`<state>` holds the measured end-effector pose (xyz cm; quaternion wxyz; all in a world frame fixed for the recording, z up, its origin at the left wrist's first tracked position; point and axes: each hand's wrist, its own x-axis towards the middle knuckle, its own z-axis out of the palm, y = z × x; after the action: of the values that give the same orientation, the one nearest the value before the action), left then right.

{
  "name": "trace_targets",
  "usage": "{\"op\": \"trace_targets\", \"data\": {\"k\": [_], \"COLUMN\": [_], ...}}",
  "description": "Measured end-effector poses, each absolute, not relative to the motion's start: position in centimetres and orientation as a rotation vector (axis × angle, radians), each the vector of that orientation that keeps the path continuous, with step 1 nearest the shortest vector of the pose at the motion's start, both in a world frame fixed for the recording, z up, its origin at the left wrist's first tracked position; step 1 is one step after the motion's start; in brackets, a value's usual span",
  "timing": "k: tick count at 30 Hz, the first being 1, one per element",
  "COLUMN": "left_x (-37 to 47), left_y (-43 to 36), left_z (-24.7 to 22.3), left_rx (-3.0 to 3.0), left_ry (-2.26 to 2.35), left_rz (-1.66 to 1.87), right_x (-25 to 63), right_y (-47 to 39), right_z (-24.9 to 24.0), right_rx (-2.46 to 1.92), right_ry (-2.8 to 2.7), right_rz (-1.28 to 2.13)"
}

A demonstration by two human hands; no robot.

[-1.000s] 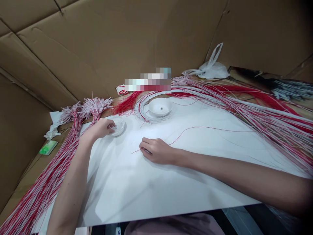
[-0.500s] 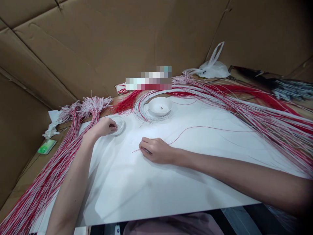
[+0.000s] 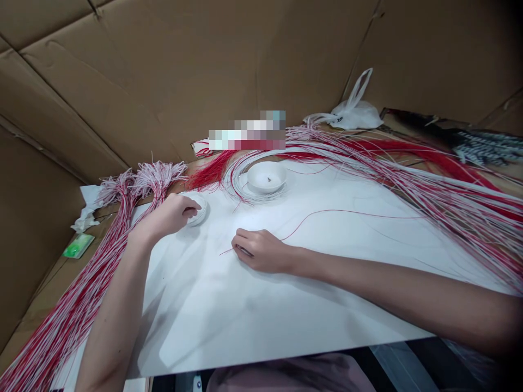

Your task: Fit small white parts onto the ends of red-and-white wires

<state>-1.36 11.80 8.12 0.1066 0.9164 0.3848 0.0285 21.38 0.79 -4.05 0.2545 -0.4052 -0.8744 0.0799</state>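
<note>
One red thread is lying across the white board, fingers of the right hand gripping it, left hand, grip unclear, seemingly picking from the dish, probably needing a fine pinch.

We're getting soft light, seemingly from overhead: the white table is easily the brightest bit, the cardboard wall pretty dim. Smudgy shadows lie beside the left forearm and under the right forearm, toward the table's near edge. Fine strands go mushy, past the right edge we're seeing dark vignetting, and a pixelated patch sits beyond the far edge.
</note>
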Motion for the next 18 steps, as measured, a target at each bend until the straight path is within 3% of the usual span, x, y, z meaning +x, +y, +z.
{"op": "trace_targets", "data": {"k": [7, 18], "left_x": [1.4, 2.2], "left_y": [9.3, 9.1], "left_z": [6.1, 3.3], "left_rx": [2.761, 2.717], "left_ry": [1.155, 1.206], "left_rz": [-0.368, -0.525], "right_x": [21.4, 21.3], "right_y": [0.8, 0.8], "right_z": [-3.9, -3.7], "right_rx": [-1.104, -1.123], "right_ry": [-2.389, -2.401], "right_rz": [0.215, 0.195]}}
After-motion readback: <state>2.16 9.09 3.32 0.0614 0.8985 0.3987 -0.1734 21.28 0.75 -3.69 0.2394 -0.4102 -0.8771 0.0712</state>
